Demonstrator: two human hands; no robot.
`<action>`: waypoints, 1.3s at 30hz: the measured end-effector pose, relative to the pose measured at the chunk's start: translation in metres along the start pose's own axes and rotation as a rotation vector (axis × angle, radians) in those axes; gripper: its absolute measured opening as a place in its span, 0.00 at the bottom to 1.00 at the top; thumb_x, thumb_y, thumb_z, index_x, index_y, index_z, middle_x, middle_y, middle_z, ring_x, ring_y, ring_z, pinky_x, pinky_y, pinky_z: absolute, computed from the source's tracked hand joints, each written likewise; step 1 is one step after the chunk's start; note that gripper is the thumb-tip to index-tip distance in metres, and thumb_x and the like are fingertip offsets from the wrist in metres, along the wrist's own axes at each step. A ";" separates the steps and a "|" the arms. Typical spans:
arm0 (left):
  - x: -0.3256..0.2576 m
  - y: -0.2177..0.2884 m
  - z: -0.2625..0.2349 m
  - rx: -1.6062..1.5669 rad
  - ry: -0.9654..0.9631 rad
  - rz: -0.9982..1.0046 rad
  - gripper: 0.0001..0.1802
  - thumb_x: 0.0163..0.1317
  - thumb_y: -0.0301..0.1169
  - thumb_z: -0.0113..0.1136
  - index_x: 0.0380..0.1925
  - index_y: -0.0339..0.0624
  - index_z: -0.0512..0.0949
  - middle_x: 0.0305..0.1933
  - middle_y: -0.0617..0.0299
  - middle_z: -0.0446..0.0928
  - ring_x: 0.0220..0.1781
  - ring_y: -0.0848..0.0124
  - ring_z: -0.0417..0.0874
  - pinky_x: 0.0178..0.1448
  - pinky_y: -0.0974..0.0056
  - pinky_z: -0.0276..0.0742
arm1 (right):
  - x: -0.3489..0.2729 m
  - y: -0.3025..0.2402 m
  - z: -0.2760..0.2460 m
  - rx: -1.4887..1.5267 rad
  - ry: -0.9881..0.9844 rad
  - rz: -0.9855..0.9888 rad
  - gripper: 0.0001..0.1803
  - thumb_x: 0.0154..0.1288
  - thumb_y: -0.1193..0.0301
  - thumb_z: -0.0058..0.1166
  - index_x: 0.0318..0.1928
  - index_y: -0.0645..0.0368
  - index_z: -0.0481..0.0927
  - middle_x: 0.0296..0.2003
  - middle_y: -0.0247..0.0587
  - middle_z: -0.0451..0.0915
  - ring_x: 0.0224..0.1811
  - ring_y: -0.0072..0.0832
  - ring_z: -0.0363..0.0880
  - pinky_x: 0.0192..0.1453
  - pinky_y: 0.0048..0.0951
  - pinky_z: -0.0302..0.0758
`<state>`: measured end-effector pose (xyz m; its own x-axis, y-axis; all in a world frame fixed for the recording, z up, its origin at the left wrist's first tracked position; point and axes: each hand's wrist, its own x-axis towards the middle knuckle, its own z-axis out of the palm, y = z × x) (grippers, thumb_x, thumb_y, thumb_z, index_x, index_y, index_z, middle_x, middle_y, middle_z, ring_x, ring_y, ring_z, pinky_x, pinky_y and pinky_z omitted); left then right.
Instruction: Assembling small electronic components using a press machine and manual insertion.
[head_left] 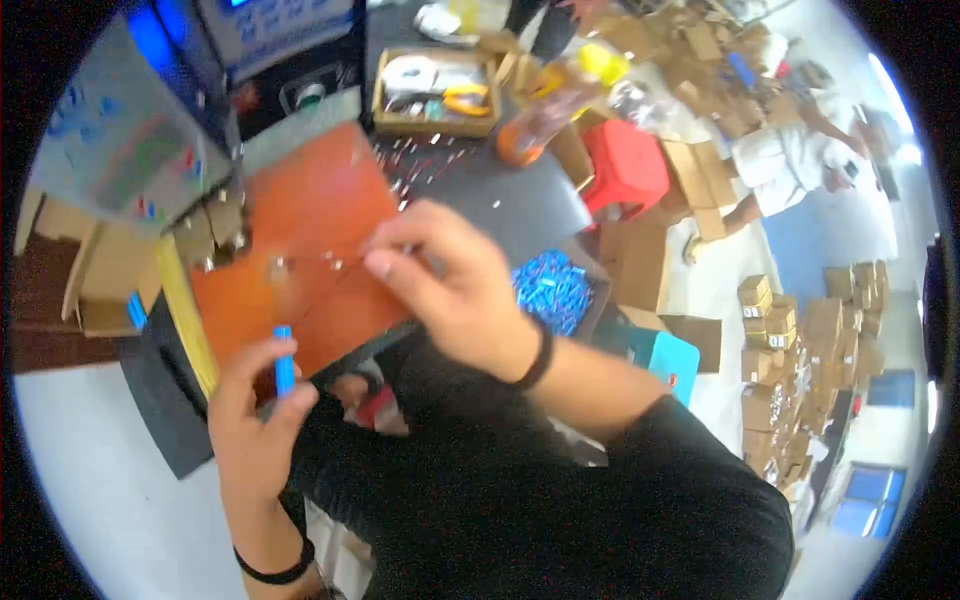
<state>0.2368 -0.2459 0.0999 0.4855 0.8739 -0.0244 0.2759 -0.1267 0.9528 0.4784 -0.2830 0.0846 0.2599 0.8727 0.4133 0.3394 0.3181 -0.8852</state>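
Observation:
My left hand (252, 415) is closed round a small blue cylinder (285, 365) that looks like a battery cell, held upright between thumb and fingers at the near edge of an orange work mat (320, 200). Above the mat, to the right of the cylinder, my right hand (455, 285) pinches thumb and forefinger together. A thin wire lead (335, 265) with small pale ends seems to run from those fingertips toward the left; motion blur hides its details. Several dark and red wire leads with white ends (425, 165) lie scattered beyond the mat.
A box of blue cylinders (553, 292) stands to the right of my right hand. Behind the mat are a tool tray (435, 122) with yellow-handled pliers and a machine (290, 40). A red stool (625, 168), cartons (768, 330) and another person (785, 160) are farther right.

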 end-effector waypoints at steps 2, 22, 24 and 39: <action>-0.003 0.007 0.010 0.045 0.007 0.106 0.20 0.53 0.23 0.67 0.48 0.36 0.79 0.43 0.55 0.78 0.43 0.65 0.79 0.52 0.64 0.74 | -0.011 0.003 0.004 0.128 0.068 -0.019 0.05 0.67 0.74 0.58 0.40 0.62 0.79 0.38 0.39 0.79 0.43 0.27 0.77 0.50 0.28 0.72; -0.056 0.018 0.013 0.180 0.232 0.225 0.13 0.66 0.25 0.58 0.49 0.30 0.77 0.41 0.58 0.78 0.40 0.71 0.77 0.49 0.66 0.73 | -0.069 -0.050 -0.007 0.306 -0.124 0.011 0.06 0.69 0.73 0.57 0.42 0.63 0.80 0.39 0.37 0.80 0.43 0.24 0.78 0.49 0.27 0.73; -0.053 0.013 0.015 0.180 0.257 0.187 0.15 0.65 0.25 0.60 0.50 0.30 0.77 0.40 0.59 0.78 0.39 0.72 0.77 0.49 0.66 0.73 | -0.066 -0.040 -0.001 0.328 -0.092 0.016 0.07 0.68 0.73 0.58 0.43 0.63 0.80 0.39 0.38 0.80 0.43 0.26 0.79 0.49 0.27 0.74; 0.047 -0.021 0.016 0.553 0.372 0.295 0.15 0.62 0.29 0.63 0.47 0.34 0.81 0.41 0.48 0.80 0.40 0.54 0.78 0.47 0.56 0.72 | 0.028 0.002 0.025 -0.257 -0.187 -0.116 0.06 0.56 0.78 0.62 0.36 0.61 0.82 0.32 0.37 0.79 0.32 0.25 0.77 0.35 0.24 0.73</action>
<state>0.2669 -0.2093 0.0739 0.3178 0.8558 0.4081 0.6033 -0.5146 0.6093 0.4633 -0.2490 0.0888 0.0444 0.8966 0.4405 0.5803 0.3358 -0.7419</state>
